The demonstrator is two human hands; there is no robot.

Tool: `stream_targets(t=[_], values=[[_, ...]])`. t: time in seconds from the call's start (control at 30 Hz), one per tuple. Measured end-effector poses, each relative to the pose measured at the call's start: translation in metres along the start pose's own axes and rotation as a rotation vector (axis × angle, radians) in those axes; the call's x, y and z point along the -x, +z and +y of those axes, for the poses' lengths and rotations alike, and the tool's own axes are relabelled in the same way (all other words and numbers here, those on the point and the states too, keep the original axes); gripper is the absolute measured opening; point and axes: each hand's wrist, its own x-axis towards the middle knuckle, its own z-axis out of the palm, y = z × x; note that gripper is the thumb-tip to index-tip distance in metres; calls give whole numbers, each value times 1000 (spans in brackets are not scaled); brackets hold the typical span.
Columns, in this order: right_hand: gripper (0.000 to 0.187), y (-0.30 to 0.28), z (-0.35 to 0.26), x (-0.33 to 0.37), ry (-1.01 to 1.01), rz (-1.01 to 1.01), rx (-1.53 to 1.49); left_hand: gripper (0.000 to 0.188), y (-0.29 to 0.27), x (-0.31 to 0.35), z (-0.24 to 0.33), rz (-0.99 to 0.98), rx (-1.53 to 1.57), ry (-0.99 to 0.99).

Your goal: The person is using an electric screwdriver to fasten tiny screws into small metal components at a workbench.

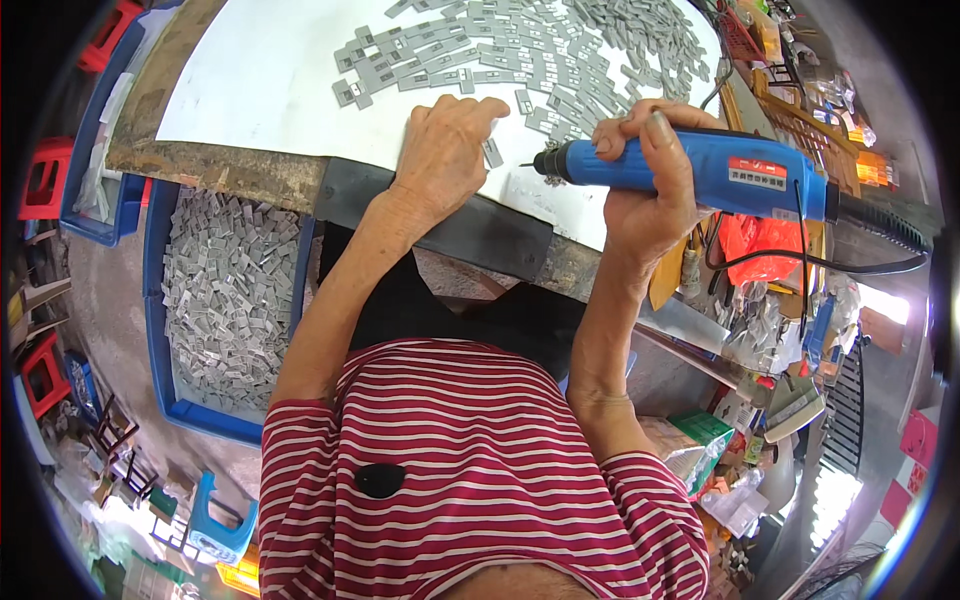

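My right hand [655,185] is wrapped round a blue electric screwdriver [690,172] with a black cable at its back end. The tool lies level above the table, its thin bit pointing left toward my left hand [445,150]. That hand rests at the table's near edge with its fingers bent; a small flat grey piece [491,153] sticks out from under them. My palm and fingertips hide the rest of that piece. Beyond both hands, many flat grey pieces [540,65] lie in rows on a white sheet [260,90].
A heap of loose grey pieces [660,40] sits at the sheet's far right. Left of my legs stands a blue bin [155,330] of small grey parts. Red stools [45,175] are at far left, a blue stool [220,525] lower left. Cluttered goods and a red bag [765,245] fill the right.
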Motion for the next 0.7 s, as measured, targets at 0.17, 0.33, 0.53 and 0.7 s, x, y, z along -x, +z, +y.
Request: stream_targets(t=[0.17, 0.33, 0.53, 0.7], values=[[18, -7, -2, 0, -14, 51, 22, 28, 2, -8, 8, -77, 267, -51], [17, -9, -4, -1, -16, 62, 20, 25, -2, 10, 26, 127, -82, 3], [18, -8, -4, 2, 2, 82, 25, 42, 8, 13, 34, 5, -504, -187], [19, -12, -8, 5, 9, 106, 33, 31, 14, 9, 35, -13, -403, -161]])
